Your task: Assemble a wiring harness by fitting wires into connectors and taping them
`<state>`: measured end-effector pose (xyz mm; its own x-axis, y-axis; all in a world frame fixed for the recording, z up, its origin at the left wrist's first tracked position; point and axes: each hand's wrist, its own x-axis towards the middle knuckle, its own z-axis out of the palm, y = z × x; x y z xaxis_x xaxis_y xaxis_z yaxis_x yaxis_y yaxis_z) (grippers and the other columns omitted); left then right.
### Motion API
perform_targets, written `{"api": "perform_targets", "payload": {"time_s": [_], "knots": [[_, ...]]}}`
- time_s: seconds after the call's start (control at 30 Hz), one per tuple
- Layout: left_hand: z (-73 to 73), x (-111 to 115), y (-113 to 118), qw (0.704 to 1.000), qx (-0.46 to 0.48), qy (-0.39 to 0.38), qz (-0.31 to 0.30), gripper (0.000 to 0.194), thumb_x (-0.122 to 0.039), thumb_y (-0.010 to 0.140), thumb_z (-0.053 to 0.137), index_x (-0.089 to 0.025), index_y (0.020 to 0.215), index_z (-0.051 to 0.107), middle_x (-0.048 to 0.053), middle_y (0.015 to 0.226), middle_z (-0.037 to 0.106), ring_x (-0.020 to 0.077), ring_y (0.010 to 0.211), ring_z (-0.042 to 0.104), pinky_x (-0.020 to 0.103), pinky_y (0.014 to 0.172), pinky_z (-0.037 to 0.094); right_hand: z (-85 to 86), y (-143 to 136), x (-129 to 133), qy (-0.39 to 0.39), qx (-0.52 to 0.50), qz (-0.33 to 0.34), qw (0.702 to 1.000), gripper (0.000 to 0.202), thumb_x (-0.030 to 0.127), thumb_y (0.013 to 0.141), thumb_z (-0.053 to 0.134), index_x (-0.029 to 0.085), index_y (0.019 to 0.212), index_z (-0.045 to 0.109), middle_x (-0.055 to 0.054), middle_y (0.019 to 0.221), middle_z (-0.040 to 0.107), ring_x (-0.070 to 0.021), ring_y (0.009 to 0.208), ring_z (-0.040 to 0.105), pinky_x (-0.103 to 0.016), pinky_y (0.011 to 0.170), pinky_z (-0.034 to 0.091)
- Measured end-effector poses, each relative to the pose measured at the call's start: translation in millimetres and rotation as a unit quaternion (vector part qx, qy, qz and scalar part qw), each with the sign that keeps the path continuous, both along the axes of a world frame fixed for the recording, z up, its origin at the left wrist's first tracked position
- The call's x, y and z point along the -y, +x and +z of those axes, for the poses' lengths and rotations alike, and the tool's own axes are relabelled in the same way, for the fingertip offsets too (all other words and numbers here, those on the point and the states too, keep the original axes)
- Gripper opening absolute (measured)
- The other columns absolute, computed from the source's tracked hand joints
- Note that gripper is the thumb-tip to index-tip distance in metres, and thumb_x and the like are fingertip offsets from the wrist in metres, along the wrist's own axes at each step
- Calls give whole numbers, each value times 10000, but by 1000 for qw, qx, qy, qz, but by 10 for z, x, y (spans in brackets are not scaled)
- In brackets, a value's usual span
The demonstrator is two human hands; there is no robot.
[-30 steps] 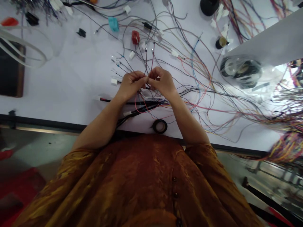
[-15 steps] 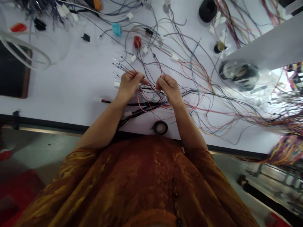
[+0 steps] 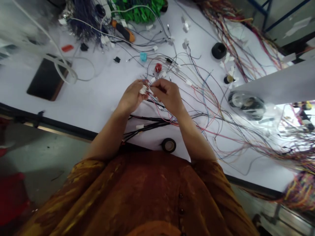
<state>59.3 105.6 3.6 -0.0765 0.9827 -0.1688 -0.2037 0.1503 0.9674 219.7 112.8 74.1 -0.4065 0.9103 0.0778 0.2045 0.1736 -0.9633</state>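
Note:
My left hand [image 3: 134, 95] is closed on a small white connector [image 3: 143, 89], which shows between the thumb and fingers. Close beside it, my right hand [image 3: 168, 96] pinches a thin wire at the connector's right side; its end is hidden by the fingertips. Loose thin wires run from both hands to the right. Just beyond the hands lies a red connector [image 3: 158, 67], with a light blue connector [image 3: 143, 56] to its left. Black-sleeved cables [image 3: 150, 122] stretch across the table below my hands, and a roll of black tape [image 3: 168, 145] lies near the front edge.
A dark phone-like slab [image 3: 48, 78] and a looped white cord [image 3: 73, 77] lie at left. An orange-and-black handled tool [image 3: 124, 31] is at the back, near a heap of green pieces [image 3: 140, 11]. Bundled wires [image 3: 290, 144] and a bagged dark roll [image 3: 247, 105] are at right.
My hands have come together; the left now holds a white connector and the right has moved left to it with a wire. The camera view has shifted, showing more of the table's far side.

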Motion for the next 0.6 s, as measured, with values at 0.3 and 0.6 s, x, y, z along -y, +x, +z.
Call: {"api": "perform_targets", "payload": {"time_s": [0.3,0.6], "knots": [[16,44,53,997,-55,31,35,637,-795,881,482,-349,1334,531,28,812,598,183,734,673,320,651,541,-133,-76,130,40,126,-57,990,156,257,880,594,209,734,567,11,680,584,-129,671,505,-264,649,410],[47,82,48,996,-78,45,17,652,-807,899,408,-276,1177,664,47,787,598,162,630,616,296,570,502,-110,-74,144,54,165,-60,983,167,230,875,576,212,710,555,12,673,570,-129,653,463,-274,633,355]]}}
